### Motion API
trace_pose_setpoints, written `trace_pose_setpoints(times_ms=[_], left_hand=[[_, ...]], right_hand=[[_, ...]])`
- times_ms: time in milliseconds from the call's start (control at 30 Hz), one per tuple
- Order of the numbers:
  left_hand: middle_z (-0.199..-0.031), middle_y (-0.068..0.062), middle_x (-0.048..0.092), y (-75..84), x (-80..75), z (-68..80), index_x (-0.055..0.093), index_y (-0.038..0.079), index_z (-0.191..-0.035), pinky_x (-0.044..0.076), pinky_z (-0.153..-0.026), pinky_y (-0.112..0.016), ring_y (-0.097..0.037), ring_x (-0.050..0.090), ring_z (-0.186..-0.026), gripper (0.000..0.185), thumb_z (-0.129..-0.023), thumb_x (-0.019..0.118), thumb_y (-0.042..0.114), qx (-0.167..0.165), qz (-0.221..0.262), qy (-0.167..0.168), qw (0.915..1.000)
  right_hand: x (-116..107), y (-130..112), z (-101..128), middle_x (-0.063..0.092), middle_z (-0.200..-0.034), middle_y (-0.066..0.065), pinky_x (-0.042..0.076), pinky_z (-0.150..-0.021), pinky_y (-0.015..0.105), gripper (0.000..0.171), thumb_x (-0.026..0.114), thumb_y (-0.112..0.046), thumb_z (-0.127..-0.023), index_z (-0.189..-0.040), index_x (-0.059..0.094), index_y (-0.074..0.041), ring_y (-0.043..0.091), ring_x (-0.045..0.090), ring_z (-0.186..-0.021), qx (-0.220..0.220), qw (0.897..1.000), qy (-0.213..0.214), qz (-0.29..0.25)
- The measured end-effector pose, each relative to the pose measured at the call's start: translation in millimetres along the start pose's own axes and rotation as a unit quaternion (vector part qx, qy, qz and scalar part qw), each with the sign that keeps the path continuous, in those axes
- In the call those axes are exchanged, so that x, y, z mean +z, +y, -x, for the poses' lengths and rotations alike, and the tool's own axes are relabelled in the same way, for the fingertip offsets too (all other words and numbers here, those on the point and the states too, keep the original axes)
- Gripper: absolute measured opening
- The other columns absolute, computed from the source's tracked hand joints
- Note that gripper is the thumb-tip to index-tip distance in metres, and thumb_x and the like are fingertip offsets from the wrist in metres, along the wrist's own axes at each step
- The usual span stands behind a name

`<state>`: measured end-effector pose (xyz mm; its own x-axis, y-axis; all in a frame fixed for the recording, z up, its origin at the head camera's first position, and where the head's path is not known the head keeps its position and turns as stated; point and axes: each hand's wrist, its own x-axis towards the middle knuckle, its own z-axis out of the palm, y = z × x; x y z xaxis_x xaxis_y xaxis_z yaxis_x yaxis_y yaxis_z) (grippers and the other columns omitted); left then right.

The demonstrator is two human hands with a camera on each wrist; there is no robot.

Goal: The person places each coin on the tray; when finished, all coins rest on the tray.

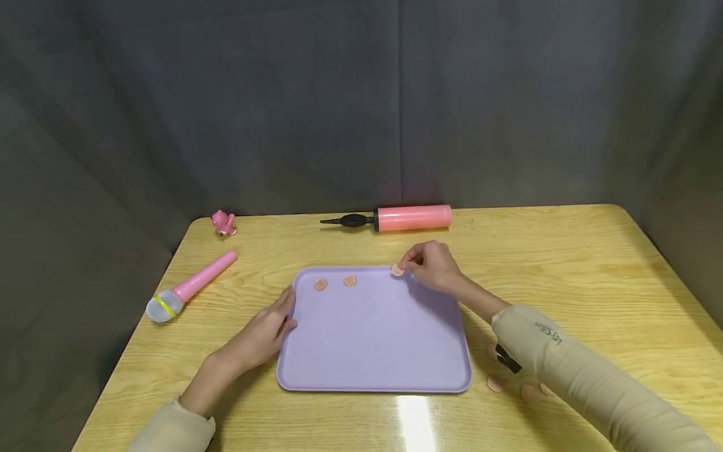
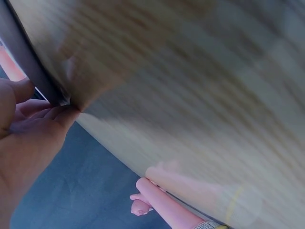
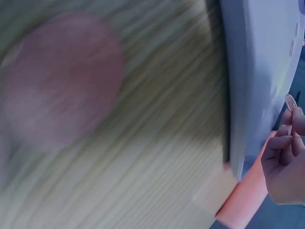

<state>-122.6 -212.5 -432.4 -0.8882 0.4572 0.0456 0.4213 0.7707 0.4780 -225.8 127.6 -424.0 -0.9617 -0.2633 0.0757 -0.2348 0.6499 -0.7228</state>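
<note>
A lilac tray (image 1: pixel 373 339) lies on the wooden table. Two copper-coloured coins, a left coin (image 1: pixel 321 284) and a second coin (image 1: pixel 349 281), lie inside it near the far rim. My right hand (image 1: pixel 432 267) pinches another coin (image 1: pixel 398 270) between thumb and fingertips, over the tray's far rim. That held coin (image 3: pixel 291 102) also shows in the right wrist view, tilted on edge. At the tray's left side my left hand (image 1: pixel 262 336) holds the rim, with the thumb over it and the fingers along the outside. The left wrist view shows these fingers (image 2: pixel 45 121) at the tray's edge.
Several more coins (image 1: pixel 530 394) lie right of the tray, partly under my right sleeve (image 1: pixel 587 370). A pink hand pump (image 1: pixel 414 218) lies along the back. At left are a pink toy microphone (image 1: pixel 192 285) and a small pink figurine (image 1: pixel 223 223). A dark curtain (image 1: pixel 339 107) hangs behind.
</note>
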Motion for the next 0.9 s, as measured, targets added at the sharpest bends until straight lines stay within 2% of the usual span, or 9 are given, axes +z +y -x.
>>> trace_pose_setpoints(times_ms=[200,467,733,900], left_hand=[[-0.150,-0.035,0.024,0.0,3.9,-2.7,0.029,-0.019,-0.142,0.029,-0.111,-0.050,-0.041,0.028,-0.139,0.054,-0.099,0.054,0.003,-0.003,0.004,-0.002,1.0000],[-0.150,-0.035,0.024,-0.5,4.6,-1.6,0.028,-0.019,-0.142,0.029,-0.112,-0.050,-0.042,0.028,-0.139,0.055,-0.098,0.054,0.002,-0.001,0.006,0.003,1.0000],[-0.150,-0.035,0.024,-1.5,3.7,-0.8,0.028,-0.018,-0.143,0.029,-0.112,-0.050,-0.041,0.027,-0.139,0.055,-0.099,0.053,0.003,-0.005,0.002,-0.001,1.0000],[-0.150,-0.035,0.023,-2.5,2.4,1.0,0.027,-0.018,-0.143,0.028,-0.112,-0.050,-0.041,0.027,-0.139,0.055,-0.099,0.053,0.003,-0.008,0.002,0.000,1.0000]], right_hand=[[13,-14,-6,0.069,-0.070,-0.001,0.041,-0.054,0.025,0.011,0.074,-0.014,-0.086,-0.077,0.075,-0.009,0.012,0.052,-0.061,0.012,0.999,-0.013,0.031],[17,-25,-13,0.071,-0.072,-0.005,0.044,-0.053,0.027,0.009,0.076,-0.018,-0.082,-0.074,0.076,-0.013,0.013,0.057,-0.064,0.039,0.995,-0.001,0.094],[17,-20,-9,0.066,-0.067,-0.006,0.035,-0.045,0.024,0.006,0.077,-0.019,-0.080,-0.074,0.077,-0.017,0.013,0.049,-0.060,0.057,0.994,-0.006,0.098],[19,-19,-7,0.066,-0.068,-0.006,0.036,-0.045,0.025,0.008,0.079,-0.022,-0.078,-0.072,0.077,-0.017,0.013,0.049,-0.062,0.056,0.994,-0.010,0.093]])
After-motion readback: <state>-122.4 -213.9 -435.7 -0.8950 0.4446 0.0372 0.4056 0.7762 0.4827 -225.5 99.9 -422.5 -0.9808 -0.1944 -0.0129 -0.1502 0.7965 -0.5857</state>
